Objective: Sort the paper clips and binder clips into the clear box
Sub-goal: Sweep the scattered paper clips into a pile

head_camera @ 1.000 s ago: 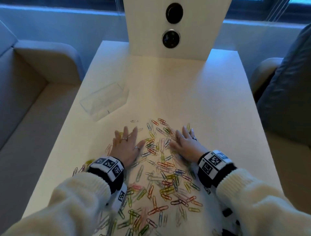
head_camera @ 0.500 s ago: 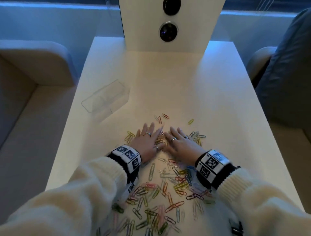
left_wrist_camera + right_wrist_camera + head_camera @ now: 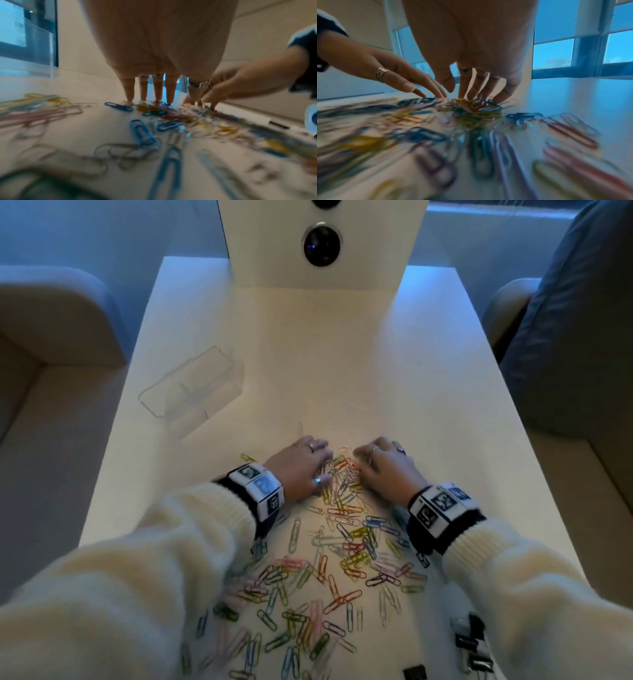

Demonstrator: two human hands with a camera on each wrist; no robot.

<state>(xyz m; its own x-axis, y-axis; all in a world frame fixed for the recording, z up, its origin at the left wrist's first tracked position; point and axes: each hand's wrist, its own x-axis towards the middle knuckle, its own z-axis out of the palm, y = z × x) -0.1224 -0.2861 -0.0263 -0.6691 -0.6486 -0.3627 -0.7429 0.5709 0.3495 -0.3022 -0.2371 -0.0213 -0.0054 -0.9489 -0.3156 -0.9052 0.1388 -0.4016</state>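
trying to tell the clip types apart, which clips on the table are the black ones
The binder clips, a small cluster at the table's near right edge beside the right sleeve. Unlike the colourful wire paper clips spread mid-table, they are black and blocky.

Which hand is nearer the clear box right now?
Left. The left hand rests on the paper clips just in front and right of the clear box; the right hand lies beyond it, farther right.

a long white rectangular table (image 3: 342,364) bears everything. a white upright panel (image 3: 281,241) with a round dark lens (image 3: 322,246) stands at its far end, well beyond the hands. a beige upholstered armchair (image 3: 51,313) sits off to the left side, a dark grey cushioned seat (image 3: 575,330) to the right. blue-lit windows (image 3: 573,51) lie beyond.
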